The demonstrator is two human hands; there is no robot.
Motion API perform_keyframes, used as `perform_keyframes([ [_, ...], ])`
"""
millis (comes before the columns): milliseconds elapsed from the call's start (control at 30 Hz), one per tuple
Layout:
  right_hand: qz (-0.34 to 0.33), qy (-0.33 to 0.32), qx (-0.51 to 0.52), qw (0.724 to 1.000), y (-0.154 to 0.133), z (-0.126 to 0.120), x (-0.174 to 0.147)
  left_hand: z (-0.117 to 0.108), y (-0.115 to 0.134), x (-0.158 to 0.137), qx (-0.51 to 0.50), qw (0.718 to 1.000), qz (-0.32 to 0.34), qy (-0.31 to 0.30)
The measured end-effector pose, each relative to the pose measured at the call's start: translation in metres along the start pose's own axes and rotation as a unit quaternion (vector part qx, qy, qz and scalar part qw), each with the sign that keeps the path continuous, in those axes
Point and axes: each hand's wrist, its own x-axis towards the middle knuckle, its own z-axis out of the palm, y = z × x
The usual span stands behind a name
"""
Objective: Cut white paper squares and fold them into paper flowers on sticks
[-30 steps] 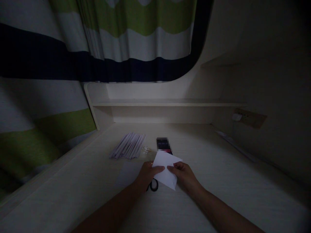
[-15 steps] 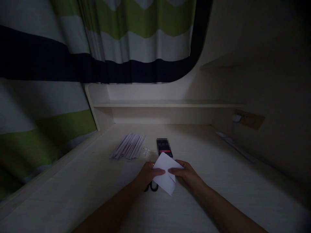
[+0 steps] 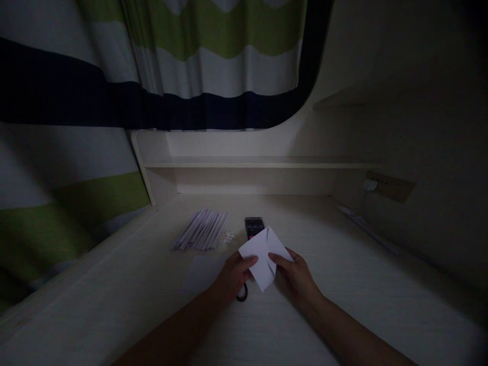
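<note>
A white folded piece of paper (image 3: 261,251) is held between both hands above the desk. My left hand (image 3: 234,272) pinches its left side, thumb on top. On the right side, my right hand (image 3: 297,272) grips it the same way, its thumb lying near a crease in the middle. The fingers under the paper are hidden. Beneath my left hand a black loop (image 3: 242,293), looking like a scissors handle, shows in part. A flat white sheet (image 3: 200,272) lies left of the hands. Just beyond the paper is a black phone (image 3: 254,223), partly covered by it.
Several thin white paper strips or tubes (image 3: 202,230) lie side by side at the left, with small white bits (image 3: 229,237) next to them. A low shelf (image 3: 263,162) runs along the back. A plug (image 3: 369,185) sits in the right wall socket, and a curtain (image 3: 95,152) hangs at left.
The paper has turned and moved slightly up and away, covering more of the phone. Both hands keep hold of it, and the right thumb has shifted along the crease.
</note>
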Motion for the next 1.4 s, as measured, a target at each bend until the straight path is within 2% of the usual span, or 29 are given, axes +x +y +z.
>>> perform_keyframes([
  [67, -0.002, 0.011, 0.012, 1.000, 0.001, 0.003, -0.002, 0.002, -0.006, -0.001, 0.016, 1.000, -0.006, -0.007],
  [233, -0.001, 0.015, 0.002, 1.000, 0.008, 0.008, -0.006, 0.004, -0.014, 0.002, 0.040, 0.998, 0.020, 0.035],
  [500, -0.015, 0.006, -0.029, 0.999, 0.007, 0.013, -0.009, 0.004, -0.005, 0.000, 0.086, 0.993, 0.045, 0.068],
  [733, -0.043, 0.031, -0.075, 0.996, -0.009, 0.003, -0.001, -0.004, -0.001, -0.001, 0.151, 0.985, 0.005, 0.077],
  [833, -0.098, 0.032, -0.157, 0.982, -0.012, -0.003, 0.002, -0.003, 0.000, -0.001, 0.152, 0.985, -0.012, 0.078],
  [900, -0.179, 0.020, -0.248, 0.952, -0.013, -0.007, 0.001, -0.002, 0.001, -0.001, 0.145, 0.987, -0.010, 0.067],
  [1033, -0.354, -0.051, -0.405, 0.842, -0.016, -0.012, -0.004, 0.000, 0.003, -0.003, 0.130, 0.991, -0.002, 0.037],
  [1200, -0.466, -0.143, -0.505, 0.713, -0.018, -0.019, -0.006, -0.001, 0.001, -0.003, 0.116, 0.993, 0.013, 0.031],
  [1300, -0.493, -0.164, -0.533, 0.668, -0.019, -0.020, -0.006, -0.002, 0.000, -0.002, 0.123, 0.992, 0.015, 0.023],
  [1400, -0.506, -0.180, -0.542, 0.646, -0.021, -0.018, -0.006, -0.003, 0.000, -0.002, 0.125, 0.992, 0.021, 0.018],
])
